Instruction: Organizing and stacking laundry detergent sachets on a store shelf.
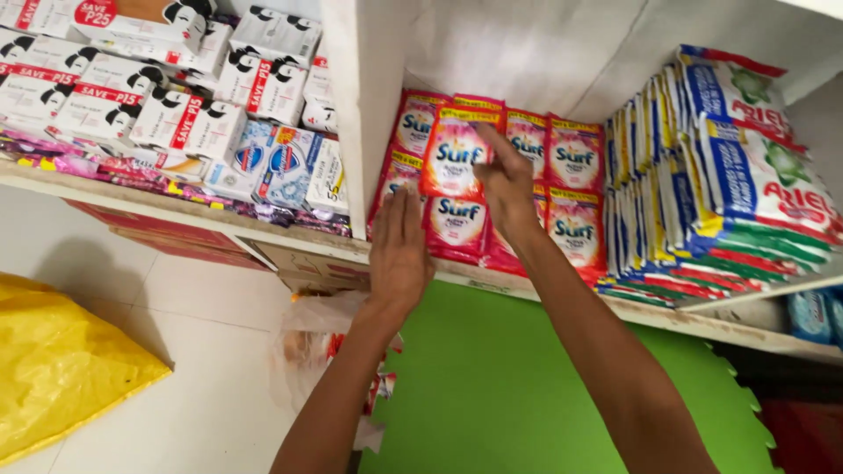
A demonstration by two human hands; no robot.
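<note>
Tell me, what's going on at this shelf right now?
A person is handling red detergent sachets stacked in a white shelf compartment. The right hand grips one sachet at the stack's front, while the left hand lies flat against the lower packets. Blue-and-green detergent packs stand to the right, boxed soaps to the left.

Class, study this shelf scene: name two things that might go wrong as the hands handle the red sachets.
1. The right hand pinches one red sachet only by its edge, so it might slip.
2. The left hand presses flat on the leaning rows of red sachets; they stand near the shelf edge and could topple out.
</note>
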